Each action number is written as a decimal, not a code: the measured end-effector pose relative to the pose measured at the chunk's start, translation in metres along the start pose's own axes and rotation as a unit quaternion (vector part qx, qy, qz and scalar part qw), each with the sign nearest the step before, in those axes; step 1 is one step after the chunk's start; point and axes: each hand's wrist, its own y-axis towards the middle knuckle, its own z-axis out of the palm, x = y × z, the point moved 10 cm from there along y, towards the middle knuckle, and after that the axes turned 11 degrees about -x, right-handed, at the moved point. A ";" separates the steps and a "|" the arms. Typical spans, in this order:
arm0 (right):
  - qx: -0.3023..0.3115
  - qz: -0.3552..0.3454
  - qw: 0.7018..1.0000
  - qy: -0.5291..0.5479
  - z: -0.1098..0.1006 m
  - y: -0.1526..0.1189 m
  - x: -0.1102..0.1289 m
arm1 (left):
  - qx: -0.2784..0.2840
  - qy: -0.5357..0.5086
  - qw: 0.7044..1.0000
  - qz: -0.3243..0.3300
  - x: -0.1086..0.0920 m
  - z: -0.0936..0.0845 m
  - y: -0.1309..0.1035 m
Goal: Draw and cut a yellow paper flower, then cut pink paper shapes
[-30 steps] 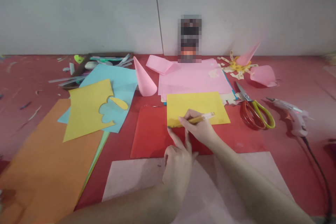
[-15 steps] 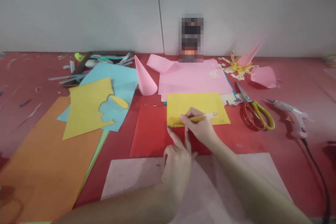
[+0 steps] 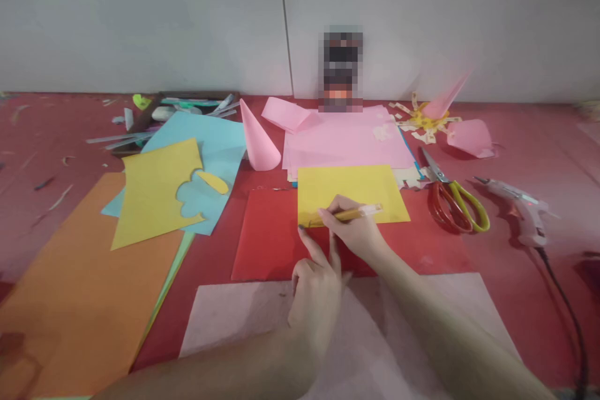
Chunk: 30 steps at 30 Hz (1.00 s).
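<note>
Grey wall [image 3: 164,19] runs along the back of my view, and a red worktop [image 3: 520,312] sits in front of it. Something blurred into little squares [image 3: 341,69] stands by the wall.

I see both hands near the middle, close to each other. My right hand [image 3: 360,229] has its fingers closed around a yellow pen [image 3: 360,212]. Its thin end points down at the bottom left part of a yellow sheet [image 3: 351,186], but I can't tell if the tip touches. My left hand [image 3: 317,284] is partly open, with two fingers out and the others bent. One finger presses at the bottom left corner of the yellow sheet; the other reaches close to the right hand.

That yellow sheet lies partly on a big red sheet [image 3: 269,237], and its top edge meets a pile of pink paper [image 3: 342,144]. A pale pink sheet [image 3: 229,319] is under my arms.

On the left I see an orange sheet [image 3: 79,300], a blue sheet [image 3: 218,137] and a yellow piece with a wavy cut [image 3: 152,194]. A pink cone [image 3: 259,147] stands beside the blue one. Over on the right are scissors [image 3: 450,190] with red and yellow handles, then a glue gun [image 3: 522,206] with a dark cord.
</note>
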 end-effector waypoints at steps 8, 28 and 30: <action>-0.014 0.007 1.000 0.022 -0.004 0.001 0.001 | 0.000 -0.013 1.000 -0.012 0.002 0.000 -0.001; -0.037 -0.012 0.999 0.016 -0.008 0.003 0.002 | 0.005 -0.040 0.999 -0.020 0.002 0.001 0.001; -0.026 -0.009 0.999 0.020 -0.006 0.002 0.003 | 0.004 -0.033 0.999 -0.018 0.002 0.001 0.000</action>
